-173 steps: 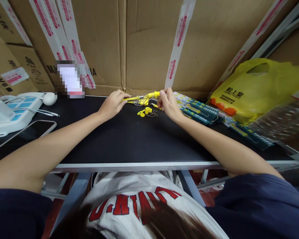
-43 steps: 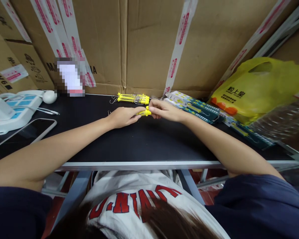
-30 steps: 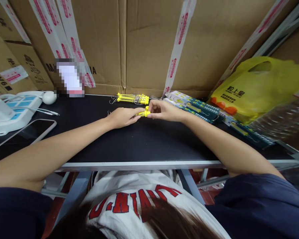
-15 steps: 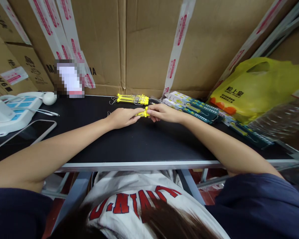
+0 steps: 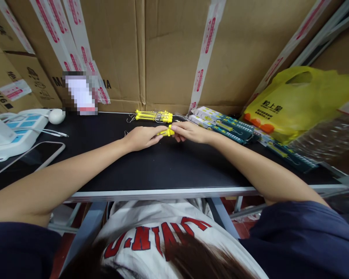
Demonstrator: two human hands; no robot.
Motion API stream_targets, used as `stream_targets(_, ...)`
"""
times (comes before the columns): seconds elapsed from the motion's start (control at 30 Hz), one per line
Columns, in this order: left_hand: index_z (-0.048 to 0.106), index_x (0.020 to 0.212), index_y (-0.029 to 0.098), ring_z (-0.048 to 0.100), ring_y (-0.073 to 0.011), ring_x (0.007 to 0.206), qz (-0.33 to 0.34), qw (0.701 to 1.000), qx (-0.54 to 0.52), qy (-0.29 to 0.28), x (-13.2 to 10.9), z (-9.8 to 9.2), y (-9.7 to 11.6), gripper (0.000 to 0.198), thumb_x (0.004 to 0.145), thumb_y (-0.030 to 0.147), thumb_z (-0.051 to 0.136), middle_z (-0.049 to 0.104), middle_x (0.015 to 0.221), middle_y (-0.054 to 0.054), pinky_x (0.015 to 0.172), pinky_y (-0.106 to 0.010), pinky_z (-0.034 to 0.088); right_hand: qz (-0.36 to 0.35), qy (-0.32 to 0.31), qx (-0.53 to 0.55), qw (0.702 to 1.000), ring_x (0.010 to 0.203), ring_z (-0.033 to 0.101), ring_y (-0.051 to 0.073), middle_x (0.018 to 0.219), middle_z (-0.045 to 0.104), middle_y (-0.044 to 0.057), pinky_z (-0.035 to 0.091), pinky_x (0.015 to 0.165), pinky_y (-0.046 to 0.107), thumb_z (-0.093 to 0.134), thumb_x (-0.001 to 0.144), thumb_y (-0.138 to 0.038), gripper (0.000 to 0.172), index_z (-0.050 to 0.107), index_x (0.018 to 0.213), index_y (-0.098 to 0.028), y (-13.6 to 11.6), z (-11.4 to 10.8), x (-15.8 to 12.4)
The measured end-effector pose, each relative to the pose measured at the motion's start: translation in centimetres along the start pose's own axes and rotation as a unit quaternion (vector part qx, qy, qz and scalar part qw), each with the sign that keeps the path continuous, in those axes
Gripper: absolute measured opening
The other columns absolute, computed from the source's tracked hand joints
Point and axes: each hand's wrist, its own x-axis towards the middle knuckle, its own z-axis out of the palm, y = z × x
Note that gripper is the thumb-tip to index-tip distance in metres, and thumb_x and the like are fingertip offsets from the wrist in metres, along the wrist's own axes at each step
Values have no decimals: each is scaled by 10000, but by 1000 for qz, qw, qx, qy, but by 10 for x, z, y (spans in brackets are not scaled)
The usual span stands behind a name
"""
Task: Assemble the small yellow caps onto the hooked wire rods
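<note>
My left hand (image 5: 145,137) is closed around a slim yellow tool with a wire hook (image 5: 166,133), its wire end poking out past the left side of the hand. At the tool's right end, the fingers of my right hand (image 5: 189,132) pinch the yellow tip. Both hands hide much of the tool, so its exact kind is unclear. Just behind them, a row of similar yellow tools with wire hooks (image 5: 154,116) lies on the black tabletop (image 5: 168,166).
Several printed boxes (image 5: 229,126) lie right of my hands, near a yellow plastic bag (image 5: 296,100). A white power strip (image 5: 26,128) with cables and a phone (image 5: 29,159) are at the left. Large cardboard cartons (image 5: 174,54) stand along the back edge.
The view has shifted very slightly. Both hands keep their hold on the yellow tool, with only a small movement of the fingers at its right end.
</note>
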Motion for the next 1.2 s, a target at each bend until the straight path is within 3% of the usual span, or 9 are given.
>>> stream_targets(0.07,451,1439,255,693,-211,1012,1,1000,0,-2,0,0,0,467,1004,391,348,716,1183,-51,747,-243,465,-3,-9,-3,1000,555,513,91,643,579,3,416,561,225,391,1004,-534,460,558,808,-153,2,-1,1)
stream_targets(0.23,464,1426,246,696,-216,999,2,1000,-2,1,0,1,-1,466,1002,402,348,720,1165,-54,737,-246,465,-47,8,51,998,596,537,91,682,575,-33,412,553,213,655,886,-424,295,479,886,-187,4,-1,2)
stream_targets(0.37,463,1423,251,700,-220,988,1,1000,2,2,0,0,-1,462,1002,398,343,719,1171,-55,728,-254,468,-59,23,71,995,595,530,92,679,554,-65,411,555,212,768,792,-383,424,412,948,-214,4,1,2)
stream_targets(0.5,477,1408,251,700,-220,994,4,1000,4,-1,0,0,-1,452,1003,400,340,720,1170,-55,737,-257,473,-21,11,51,998,557,526,87,667,583,-30,415,533,211,534,947,-528,349,453,919,-190,3,1,1)
stream_targets(0.6,460,1427,254,696,-220,1018,-1,1000,2,0,0,0,0,462,1002,399,350,715,1192,-56,756,-255,475,-4,-5,16,1000,524,501,80,633,592,3,411,527,212,337,1003,-587,503,528,823,-158,4,0,1)
stream_targets(0.7,446,1441,253,691,-218,1028,0,1000,-4,-4,0,0,-1,472,1003,401,349,711,1200,-54,765,-253,475,-9,-5,3,1000,534,498,81,624,588,5,403,538,213,372,995,-585,521,565,791,-147,5,-1,1)
stream_targets(0.9,462,1425,252,696,-218,999,0,1000,-2,0,0,0,-2,465,1002,402,345,719,1168,-51,738,-250,468,-30,1,49,998,578,542,94,660,584,-25,413,544,212,587,928,-477,317,486,878,-181,4,-1,1)
stream_targets(1.03,460,1426,258,698,-221,991,2,1000,3,-1,0,1,-2,464,1002,403,339,717,1176,-51,727,-253,466,-37,5,80,996,586,551,93,694,586,-51,422,535,203,712,844,-446,399,407,954,-213,3,0,0)
stream_targets(1.2,461,1422,255,696,-214,1003,6,1000,3,2,0,1,-1,461,1002,398,335,715,1185,-52,736,-249,467,21,-3,57,998,493,501,71,633,590,-22,406,453,181,403,980,-602,425,457,900,-188,5,0,0)
